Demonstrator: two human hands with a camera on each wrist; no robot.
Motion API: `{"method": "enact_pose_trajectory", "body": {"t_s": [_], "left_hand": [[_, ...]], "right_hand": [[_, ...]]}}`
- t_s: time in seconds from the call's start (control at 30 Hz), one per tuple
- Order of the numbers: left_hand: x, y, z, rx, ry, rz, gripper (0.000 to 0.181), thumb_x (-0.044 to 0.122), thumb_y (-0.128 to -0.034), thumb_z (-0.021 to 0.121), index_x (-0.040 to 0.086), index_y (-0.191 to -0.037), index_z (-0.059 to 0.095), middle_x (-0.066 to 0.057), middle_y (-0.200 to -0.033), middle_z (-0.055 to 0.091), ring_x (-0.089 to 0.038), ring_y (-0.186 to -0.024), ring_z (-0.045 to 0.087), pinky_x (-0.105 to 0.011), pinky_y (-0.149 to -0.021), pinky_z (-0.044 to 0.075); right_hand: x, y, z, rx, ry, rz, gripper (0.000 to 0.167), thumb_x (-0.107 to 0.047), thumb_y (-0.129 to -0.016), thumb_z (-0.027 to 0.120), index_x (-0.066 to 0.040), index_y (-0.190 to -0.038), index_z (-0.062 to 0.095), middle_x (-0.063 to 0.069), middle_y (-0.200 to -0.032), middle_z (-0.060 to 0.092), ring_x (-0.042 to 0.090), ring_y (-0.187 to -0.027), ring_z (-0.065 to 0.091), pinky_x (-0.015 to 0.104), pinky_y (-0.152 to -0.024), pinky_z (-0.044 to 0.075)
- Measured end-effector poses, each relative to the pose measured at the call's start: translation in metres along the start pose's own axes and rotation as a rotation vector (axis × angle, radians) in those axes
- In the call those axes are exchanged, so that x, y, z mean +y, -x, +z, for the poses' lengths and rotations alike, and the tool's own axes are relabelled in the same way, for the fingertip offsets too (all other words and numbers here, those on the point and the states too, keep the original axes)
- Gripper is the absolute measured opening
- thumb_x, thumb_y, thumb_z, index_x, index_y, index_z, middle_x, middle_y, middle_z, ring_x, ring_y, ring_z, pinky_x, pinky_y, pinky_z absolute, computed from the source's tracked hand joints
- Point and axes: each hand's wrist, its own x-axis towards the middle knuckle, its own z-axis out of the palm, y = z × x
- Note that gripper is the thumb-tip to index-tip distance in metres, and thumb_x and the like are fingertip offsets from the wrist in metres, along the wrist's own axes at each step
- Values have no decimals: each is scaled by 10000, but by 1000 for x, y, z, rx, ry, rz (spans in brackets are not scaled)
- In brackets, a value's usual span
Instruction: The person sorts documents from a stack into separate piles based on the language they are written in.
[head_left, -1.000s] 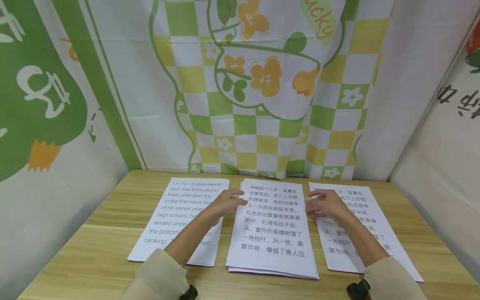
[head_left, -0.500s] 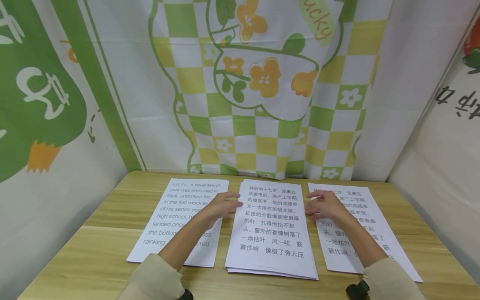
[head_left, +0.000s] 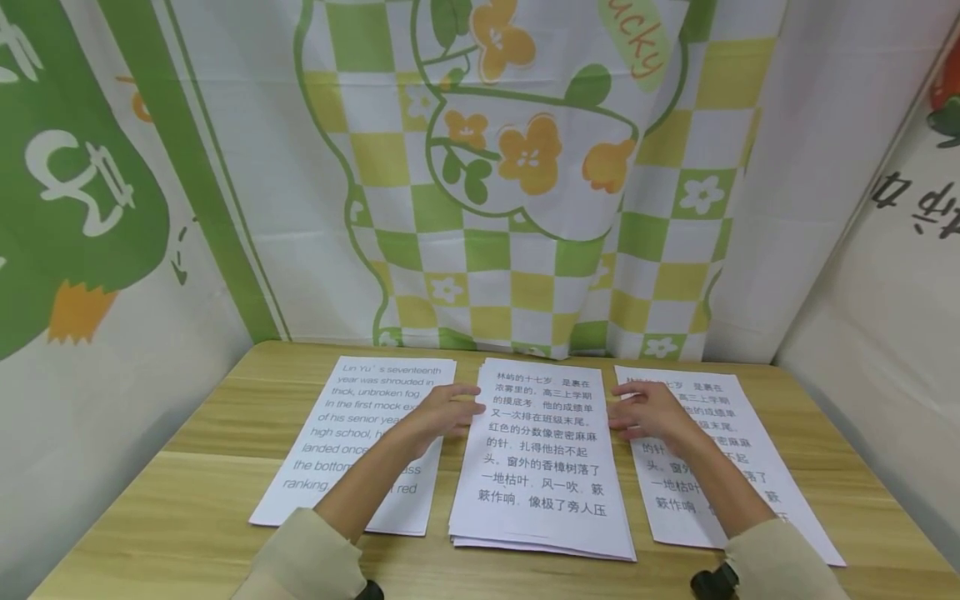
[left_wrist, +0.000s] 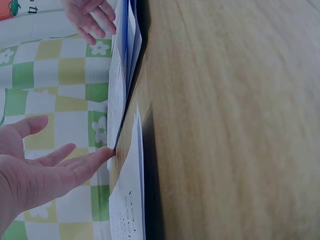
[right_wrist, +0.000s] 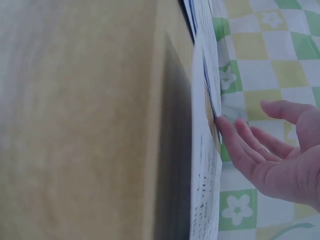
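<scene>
A middle stack of white paper (head_left: pixel 543 467) printed with Chinese text lies on the table, its bottom sheets slightly fanned out. My left hand (head_left: pixel 438 415) is at its left edge, over the English-printed paper stack (head_left: pixel 384 392). My right hand (head_left: pixel 651 412) is at its right edge, over another Chinese-printed paper stack (head_left: pixel 723 408). Both hands have relaxed, slightly bent fingers and grip nothing. In the left wrist view, the little finger (left_wrist: pixel 102 154) reaches the middle stack's edge; contact is hard to tell. The right wrist view shows the right little finger (right_wrist: pixel 227 134) likewise.
All three stacks lie on a wooden table (head_left: pixel 187 467), with narrow strips of wood between them. A checked, flower-printed curtain (head_left: pixel 540 275) hangs behind the table's far edge. Printed cloth walls (head_left: pixel 225 317) close in both sides.
Over the last second my left hand has shifted slightly left, off the middle stack's edge area. The right hand and the paper stacks are nearly still; the view has shifted slightly.
</scene>
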Motion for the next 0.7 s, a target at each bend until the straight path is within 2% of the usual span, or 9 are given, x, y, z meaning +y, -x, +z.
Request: {"method": "enact_pose_trajectory", "body": {"t_s": [0.37,0.7], "left_hand": [[3,0,-1,-14,-9,12,579,163,-1002,636,-34,-1515,453,-316,-1493,487,-501,-1363,494,-491,-1098,511],[2,2,1,-13,-4,7,577,159,-994,642,-33,-1509,463,-308,-1495,487,-499,-1359,496,-493,-1109,501]], "right_hand": [[-3,1,0,-2,-9,0,508,40,-975,627,147,-1440,453,280,-1159,657,338,-977,750,427,-837,649],[-4,4,2,-8,8,0,519,24,-971,644,142,-1440,456,275,-1159,663,333,-982,745,432,-856,645]]}}
